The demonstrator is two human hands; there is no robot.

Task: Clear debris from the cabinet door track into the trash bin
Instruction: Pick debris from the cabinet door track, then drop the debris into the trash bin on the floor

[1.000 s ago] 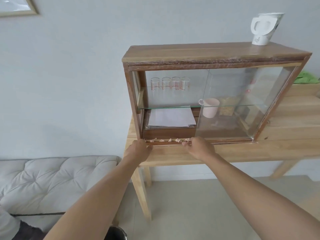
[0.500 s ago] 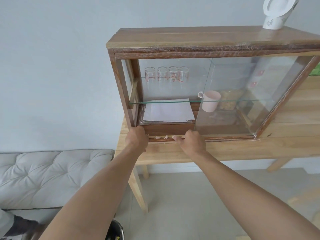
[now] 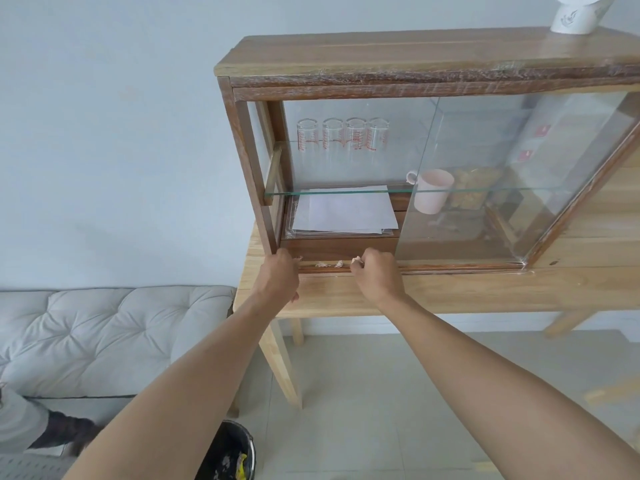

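The wooden cabinet (image 3: 408,69) stands on a light wooden table (image 3: 485,292), with its left glass door slid to the right. Small pale scraps of debris (image 3: 323,265) lie in the bottom door track (image 3: 450,269). My left hand (image 3: 278,277) rests at the track's left end with its fingers curled away from me. Whether it holds anything is hidden. My right hand (image 3: 377,277) sits just right of the scraps, its fingertips pinched on a pale scrap. The black trash bin (image 3: 230,452) stands on the floor below, partly behind my left forearm.
Inside the cabinet are several glasses (image 3: 343,138), a pink mug (image 3: 433,192) and white papers (image 3: 346,213). A white jug (image 3: 575,12) stands on top. A grey tufted bench (image 3: 104,337) is at the left. The tiled floor (image 3: 381,393) lies under the table.
The view has moved closer to the cabinet. My right hand has slid left along the track, and fewer scraps show between my hands. My left hand stays at the left end.
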